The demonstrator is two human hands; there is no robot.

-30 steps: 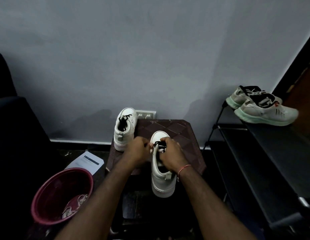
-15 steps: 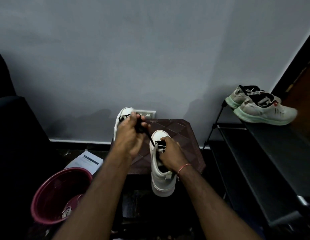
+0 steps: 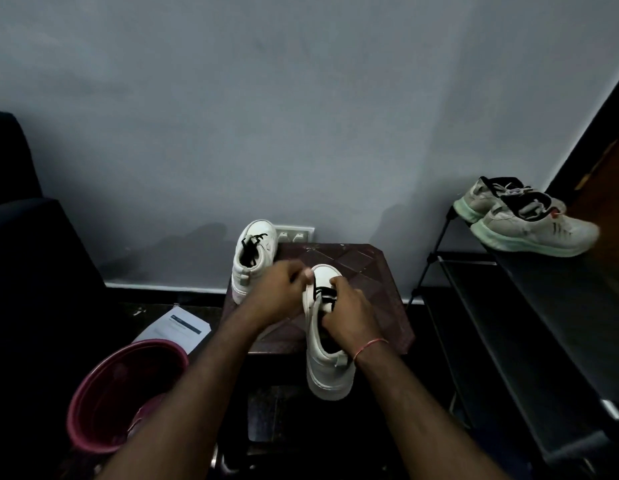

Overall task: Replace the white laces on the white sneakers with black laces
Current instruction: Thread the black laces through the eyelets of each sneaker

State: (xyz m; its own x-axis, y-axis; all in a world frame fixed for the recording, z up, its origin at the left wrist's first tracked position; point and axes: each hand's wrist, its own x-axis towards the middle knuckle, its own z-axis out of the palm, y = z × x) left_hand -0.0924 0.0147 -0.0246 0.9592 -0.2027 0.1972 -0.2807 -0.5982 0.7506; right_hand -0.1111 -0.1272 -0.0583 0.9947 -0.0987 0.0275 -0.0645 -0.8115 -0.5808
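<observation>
A black shoe rack [image 3: 543, 323] stood at the right, carrying a pair of grey running shoes [image 3: 529, 226]. A dark brown table [image 3: 367, 268] sat against the wall, with a maroon bucket [image 3: 93, 393] down at its left. One white sneaker [image 3: 254, 268], threaded in black, stood at the table's far left corner. The near sneaker [image 3: 330, 372] pointed toe-first at the wall, its heel overhanging the near edge. The right hand [image 3: 349, 313] gripped it, fingers curled over the tongue. The left hand [image 3: 277, 296] curled at its left side; what it pinched was hidden. A black lace [image 3: 323, 292] crossed the front eyelets.
</observation>
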